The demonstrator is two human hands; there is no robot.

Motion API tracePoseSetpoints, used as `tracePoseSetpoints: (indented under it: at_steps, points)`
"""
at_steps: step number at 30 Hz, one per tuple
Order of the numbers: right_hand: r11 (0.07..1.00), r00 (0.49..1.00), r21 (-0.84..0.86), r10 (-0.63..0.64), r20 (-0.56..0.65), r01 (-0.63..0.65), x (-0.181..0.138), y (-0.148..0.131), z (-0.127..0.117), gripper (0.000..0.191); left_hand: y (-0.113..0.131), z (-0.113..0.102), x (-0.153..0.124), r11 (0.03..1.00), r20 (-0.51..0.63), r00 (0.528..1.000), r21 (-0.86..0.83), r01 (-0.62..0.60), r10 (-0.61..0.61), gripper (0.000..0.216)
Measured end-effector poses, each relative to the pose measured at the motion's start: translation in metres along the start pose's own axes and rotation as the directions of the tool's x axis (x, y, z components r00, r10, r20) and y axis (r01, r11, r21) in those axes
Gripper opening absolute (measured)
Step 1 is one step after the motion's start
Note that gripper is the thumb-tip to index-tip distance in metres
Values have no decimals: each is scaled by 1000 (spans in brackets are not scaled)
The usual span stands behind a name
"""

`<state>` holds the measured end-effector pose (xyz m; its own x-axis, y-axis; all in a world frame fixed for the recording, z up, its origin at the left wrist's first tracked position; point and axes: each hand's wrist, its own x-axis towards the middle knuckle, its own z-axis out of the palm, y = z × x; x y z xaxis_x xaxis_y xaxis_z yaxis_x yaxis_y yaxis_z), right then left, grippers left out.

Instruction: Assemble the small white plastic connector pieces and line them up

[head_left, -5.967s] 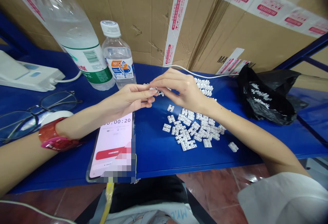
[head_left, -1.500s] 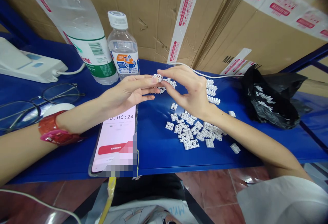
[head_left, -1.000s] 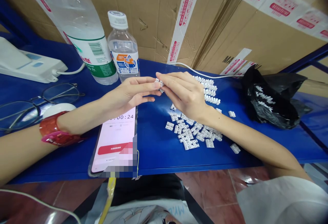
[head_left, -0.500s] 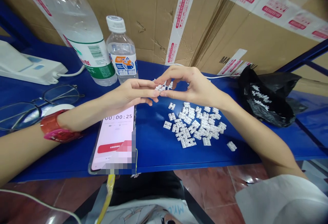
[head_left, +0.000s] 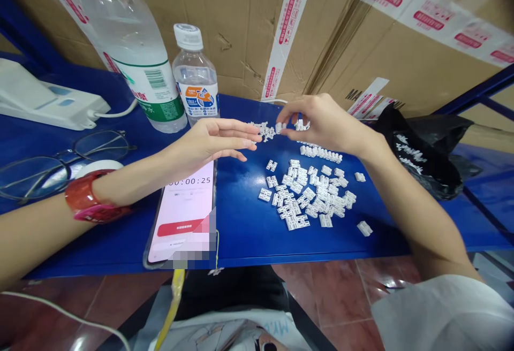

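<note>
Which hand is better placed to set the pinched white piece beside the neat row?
Probably the right hand: it pinches the white piece and is nearer the neat row. The left hand, outstretched, is farther away.

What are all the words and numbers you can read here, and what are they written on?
"0:00:25", after a partly hidden digit: phone.
"MA", rest unclear: cardboard box.
"泉" and "水": large bottle.
"Mr.", seemingly, next letter unclear: white cloth.
Too small or blurred: the other print on the large bottle, and that on the small bottle, red-and-white tape and red button.
</note>
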<state>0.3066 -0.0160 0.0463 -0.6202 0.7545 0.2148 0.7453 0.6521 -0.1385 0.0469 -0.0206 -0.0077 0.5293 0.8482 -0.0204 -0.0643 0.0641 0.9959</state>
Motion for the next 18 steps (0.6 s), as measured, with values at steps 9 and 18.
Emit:
tracePoseSetpoints:
  at_steps: [9, 18]
  points:
    - [980, 939, -144, 177, 296, -139, -13, 42, 19, 13, -6, -6, 4, 998, -36, 999, 58, 10, -8, 22]
    - [973, 922, -108, 230, 311, -206, -10, 34, 14, 18, -5, -5, 3, 998, -73, 997, 62, 31, -27, 19]
